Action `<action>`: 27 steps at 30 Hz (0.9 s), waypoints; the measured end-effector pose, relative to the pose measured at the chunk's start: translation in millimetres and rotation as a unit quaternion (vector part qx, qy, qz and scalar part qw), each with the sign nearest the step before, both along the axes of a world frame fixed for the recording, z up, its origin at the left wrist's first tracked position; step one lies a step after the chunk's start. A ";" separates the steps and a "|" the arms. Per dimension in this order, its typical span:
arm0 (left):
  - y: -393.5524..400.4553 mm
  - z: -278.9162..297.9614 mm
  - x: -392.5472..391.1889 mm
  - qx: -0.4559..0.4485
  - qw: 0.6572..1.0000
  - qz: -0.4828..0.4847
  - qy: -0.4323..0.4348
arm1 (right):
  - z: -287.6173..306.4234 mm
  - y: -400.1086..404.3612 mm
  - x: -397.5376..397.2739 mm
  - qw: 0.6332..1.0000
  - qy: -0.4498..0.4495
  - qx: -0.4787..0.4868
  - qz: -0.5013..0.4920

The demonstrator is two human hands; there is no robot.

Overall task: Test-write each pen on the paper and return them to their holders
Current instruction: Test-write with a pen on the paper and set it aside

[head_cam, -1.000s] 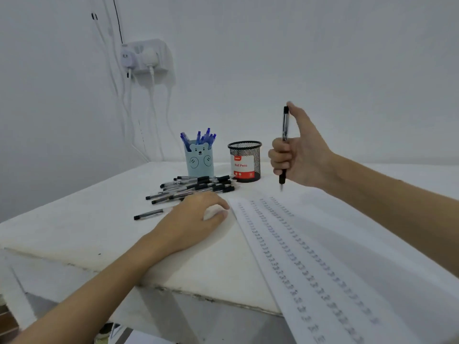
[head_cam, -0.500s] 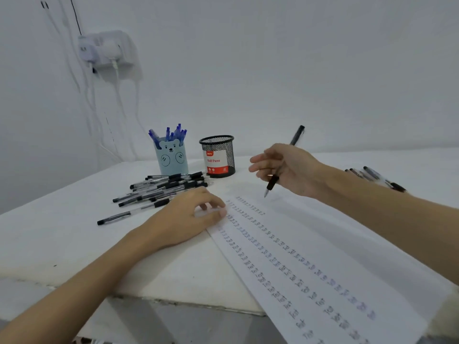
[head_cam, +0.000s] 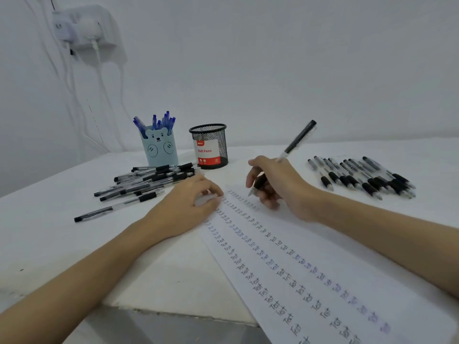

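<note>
Long white paper sheet [head_cam: 310, 247], lower right, carries three full rows of test marks, short fourth row begun.

Left hand [head_cam: 188, 207], centre, fingers loosely curled, presses paper edge, holds nothing.

Right hand [head_cam: 278, 184] pinches black-capped clear pen [head_cam: 295, 142]; upright a second ago, now tilted with tip at paper: next test-write likely starting.

Loose pens: left pile [head_cam: 149, 180], right row [head_cam: 360, 177], too overlapped to count.

Two holders: blue bear cup [head_cam: 160, 147], black mesh cup [head_cam: 211, 145].
</note>
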State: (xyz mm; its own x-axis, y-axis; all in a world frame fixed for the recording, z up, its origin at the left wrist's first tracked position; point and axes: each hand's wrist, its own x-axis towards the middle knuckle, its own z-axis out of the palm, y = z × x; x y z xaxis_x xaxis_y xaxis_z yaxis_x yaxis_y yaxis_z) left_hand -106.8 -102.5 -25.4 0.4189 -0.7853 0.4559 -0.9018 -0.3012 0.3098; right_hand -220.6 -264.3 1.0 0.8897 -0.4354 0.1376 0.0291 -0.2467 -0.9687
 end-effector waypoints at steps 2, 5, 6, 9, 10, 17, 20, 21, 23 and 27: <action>0.6 0.3 0.8 -0.004 1.000 0.003 0.002 | -3.8 5.6 0.5 0.999 0.005 -0.034 0.004; 0.6 -0.5 1.2 -0.005 1.000 0.004 0.010 | -9.7 5.1 4.1 0.994 -0.011 -0.105 -0.035; 0.4 -1.1 1.0 -0.006 1.000 0.003 0.011 | -11.5 4.2 5.5 0.990 -0.019 -0.131 -0.048; -0.2 -2.0 0.4 -0.007 1.000 0.007 0.013 | -14.8 3.1 6.6 0.981 -0.039 -0.175 -0.069; -0.4 -2.2 0.3 -0.008 1.000 0.008 0.013 | -15.1 3.1 6.6 0.980 -0.043 -0.182 -0.070; -0.3 -3.5 2.2 -0.005 1.000 0.011 0.013 | -14.9 3.2 7.0 0.980 -0.046 -0.183 -0.060; -0.1 -3.6 2.2 -0.003 1.000 0.011 0.010 | -15.0 4.8 7.4 0.976 -0.053 -0.203 -0.063; 0.1 -3.7 2.1 -0.002 1.000 0.010 0.011 | -15.0 5.2 7.1 0.974 -0.057 -0.207 -0.067; 0.2 -3.9 2.7 0.001 1.000 0.009 0.013 | -14.9 5.0 6.8 0.974 -0.057 -0.207 -0.071; 0.9 -3.5 3.2 0.002 1.000 0.007 0.014 | -15.0 4.8 6.9 0.978 -0.052 -0.192 -0.060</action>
